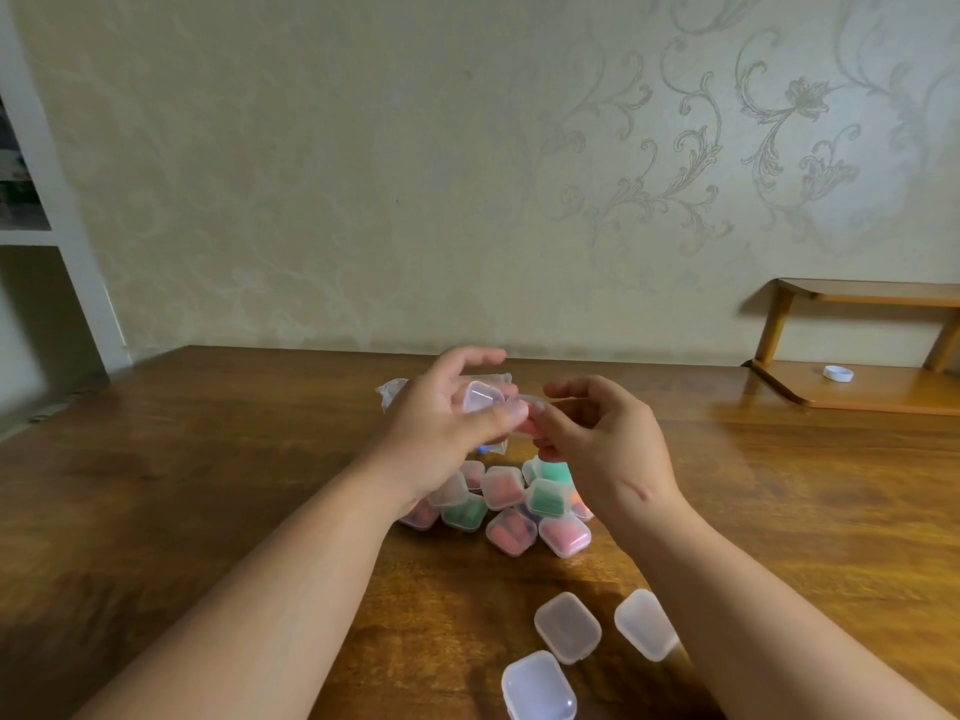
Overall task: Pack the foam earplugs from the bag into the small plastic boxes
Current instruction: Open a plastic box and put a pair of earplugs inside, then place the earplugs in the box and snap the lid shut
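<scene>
My left hand (pixel 447 423) holds a small clear plastic box (pixel 483 396) above the table, its lid swung open toward my right hand. My right hand (pixel 597 433) pinches the open lid (pixel 530 402), and a pink earplug (pixel 525 427) shows between the fingertips of both hands. Behind the hands lies the clear plastic bag (pixel 395 389), mostly hidden. Below the hands sits a heap of several filled boxes (pixel 511 504) holding pink, green and orange earplugs. Three closed, empty-looking clear boxes (pixel 568 627) lie near the table's front.
The wooden table (pixel 208 485) runs up to a patterned wall. A small wooden shelf unit (pixel 862 350) stands at the back right with a white cap (pixel 838 373) on its lower board. A white frame (pixel 57 210) lines the left edge.
</scene>
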Available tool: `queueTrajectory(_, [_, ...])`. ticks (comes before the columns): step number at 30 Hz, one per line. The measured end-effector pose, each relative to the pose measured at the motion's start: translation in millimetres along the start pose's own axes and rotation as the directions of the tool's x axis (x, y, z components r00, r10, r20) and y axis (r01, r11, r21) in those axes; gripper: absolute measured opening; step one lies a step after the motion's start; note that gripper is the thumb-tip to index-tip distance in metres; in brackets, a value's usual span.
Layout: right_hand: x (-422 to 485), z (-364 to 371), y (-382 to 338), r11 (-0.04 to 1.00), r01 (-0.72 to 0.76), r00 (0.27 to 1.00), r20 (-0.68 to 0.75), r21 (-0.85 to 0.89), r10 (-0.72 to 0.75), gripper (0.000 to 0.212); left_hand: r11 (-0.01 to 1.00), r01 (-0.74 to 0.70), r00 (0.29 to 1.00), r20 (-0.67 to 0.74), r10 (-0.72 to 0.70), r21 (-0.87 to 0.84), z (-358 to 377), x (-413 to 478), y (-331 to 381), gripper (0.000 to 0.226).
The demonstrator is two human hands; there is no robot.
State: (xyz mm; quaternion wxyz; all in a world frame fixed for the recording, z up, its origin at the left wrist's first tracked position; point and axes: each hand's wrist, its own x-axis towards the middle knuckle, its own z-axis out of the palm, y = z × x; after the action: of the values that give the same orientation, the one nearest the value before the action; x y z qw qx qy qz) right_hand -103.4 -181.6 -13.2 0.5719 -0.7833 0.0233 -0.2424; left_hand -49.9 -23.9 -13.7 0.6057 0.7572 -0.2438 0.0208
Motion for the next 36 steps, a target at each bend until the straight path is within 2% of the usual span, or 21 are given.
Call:
queueTrajectory(2, [0, -1, 0, 1.000, -0.005, 1.000, -0.025, 0.023, 0.006, 0.016, 0.978, 0.040, 0.996, -0.070, -0.055, -0.203, 2, 2, 4, 0.020])
queueTrajectory(3, [0, -1, 0, 0.999, -0.008, 0.999, -0.035, 0.036, 0.010, 0.013, 0.946, 0.056, 0.991, -0.099, -0.092, -0.319, 2, 2, 6, 0.018])
queueTrajectory(4, [0, -2, 0, 0.999, -0.011, 0.999, -0.043, 0.048, 0.013, 0.011, 0.911, 0.068, 0.985, -0.116, -0.125, -0.406, 2, 3, 7, 0.026])
queueTrajectory(6, [-1, -2, -1, 0.998, -0.014, 0.999, -0.051, 0.057, 0.017, 0.009, 0.869, 0.077, 0.982, -0.113, -0.151, -0.489, 2, 2, 8, 0.033])
queueTrajectory(9, [0, -2, -2, 0.997, -0.025, 0.998, -0.063, 0.071, 0.029, 0.009, 0.846, 0.102, 0.982, -0.083, -0.169, -0.523, 2, 2, 9, 0.033])
queueTrajectory(12, [0, -2, -1, 0.997, -0.032, 0.997, -0.071, 0.077, 0.037, 0.010, 0.864, 0.152, 0.986, 0.011, -0.168, -0.481, 3, 1, 10, 0.034])
queueTrajectory(15, [0, -3, -1, 0.993, -0.039, 0.997, -0.056, 0.111, 0.045, 0.013, 0.920, 0.157, 0.987, 0.087, -0.134, -0.360, 3, -2, 7, 0.034])
queueTrajectory(18, [-2, -3, -1, 0.983, -0.056, 0.998, -0.001, 0.177, 0.057, 0.008, 0.957, 0.122, 0.992, 0.050, -0.113, -0.261, 3, -2, 4, 0.033])
queueTrajectory(20, [-4, -2, -3, 0.963, -0.084, 0.996, 0.028, 0.256, 0.080, 0.019, 0.967, 0.106, 0.994, 0.017, -0.105, -0.232, 2, -1, 2, 0.034])
queueTrajectory(22, [-5, -2, -6, 0.961, -0.105, 0.994, 0.067, 0.258, 0.090, 0.026, 0.980, 0.086, 0.996, -0.006, -0.089, -0.181, 1, 0, 2, 0.034])
queueTrajectory(25, [-5, -2, -6, 0.992, -0.084, 0.992, 0.104, 0.093, 0.074, 0.025, 0.988, 0.062, 0.997, -0.039, -0.069, -0.143, 1, 0, 3, 0.021])
queueTrajectory(27, [-2, -3, -6, 0.998, -0.070, 0.995, 0.066, 0.005, 0.070, 0.023, 0.981, 0.064, 0.991, -0.107, -0.085, -0.183, 1, 1, 5, 0.012])
queueTrajectory(31, [-1, -6, -6, 0.998, -0.018, 1.000, 0.015, -0.060, 0.019, 0.021, 0.985, 0.059, 0.961, -0.257, -0.100, -0.162, -5, 4, 6, 0.013])
queueTrajectory(33, [-2, -4, -3, 0.986, 0.048, 0.997, 0.065, -0.162, -0.038, 0.017, 0.991, 0.068, 0.942, -0.320, -0.102, -0.116, -8, 5, 4, 0.014])
queueTrajectory(36, [-6, 2, 0, 0.914, 0.149, 0.968, 0.243, -0.377, -0.057, 0.016, 0.995, 0.092, 0.902, -0.420, -0.094, -0.026, -11, 8, -2, 0.016])
